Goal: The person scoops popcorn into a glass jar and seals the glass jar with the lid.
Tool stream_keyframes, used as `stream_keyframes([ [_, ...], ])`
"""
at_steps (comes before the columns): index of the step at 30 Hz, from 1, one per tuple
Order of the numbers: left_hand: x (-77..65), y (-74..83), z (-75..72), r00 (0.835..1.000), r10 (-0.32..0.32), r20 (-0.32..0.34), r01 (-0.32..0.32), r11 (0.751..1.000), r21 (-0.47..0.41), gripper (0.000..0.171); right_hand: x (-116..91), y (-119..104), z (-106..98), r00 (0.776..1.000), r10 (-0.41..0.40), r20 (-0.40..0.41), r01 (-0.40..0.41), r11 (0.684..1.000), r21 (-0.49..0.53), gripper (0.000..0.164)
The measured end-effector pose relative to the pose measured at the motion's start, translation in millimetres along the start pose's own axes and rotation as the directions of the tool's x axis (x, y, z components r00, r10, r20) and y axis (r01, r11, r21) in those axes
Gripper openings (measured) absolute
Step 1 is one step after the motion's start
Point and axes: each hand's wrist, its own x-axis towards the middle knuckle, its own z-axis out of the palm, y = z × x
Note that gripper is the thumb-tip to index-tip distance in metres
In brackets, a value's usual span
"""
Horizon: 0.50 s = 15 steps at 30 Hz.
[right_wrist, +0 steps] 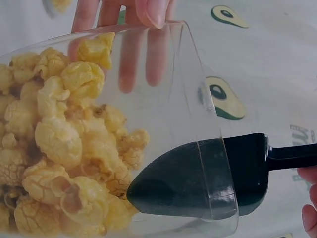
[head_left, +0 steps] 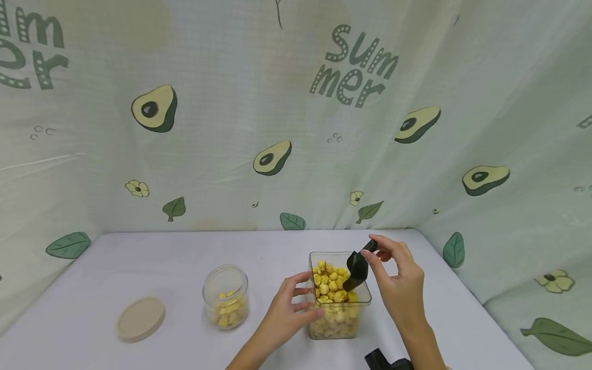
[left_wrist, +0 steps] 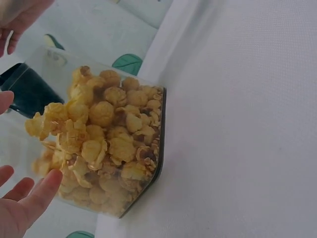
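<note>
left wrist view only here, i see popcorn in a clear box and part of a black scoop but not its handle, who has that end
Observer: The right hand pinches the handle of the black scoop, as the head view shows.
Operator: ok, any other container around
Observer: Yes, a round clear jar with some popcorn in it, left of the clear box in the head view.
Operator: is the jar covered
Observer: No, its top is open; a round beige disc, probably its lid, lies apart from it, farther left.
</note>
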Motion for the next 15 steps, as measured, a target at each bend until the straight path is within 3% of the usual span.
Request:
stream_keyframes([
  [9, 2.0, -4.2, 0.8, 1.000, -0.012, -0.009, 0.012, 1.000, 0.010, 0.068, -0.2, -1.3, -0.9, 1.000, 0.008, 0.012, -0.008, 1.000, -0.001, 0.041],
  [15, 1.7, -3.9, 0.7, 1.000, -0.011, -0.013, 0.011, 1.000, 0.011, 0.068, -0.1, -0.2, 0.2, 0.998, -0.060, -0.030, 0.060, 0.998, 0.003, 0.036],
])
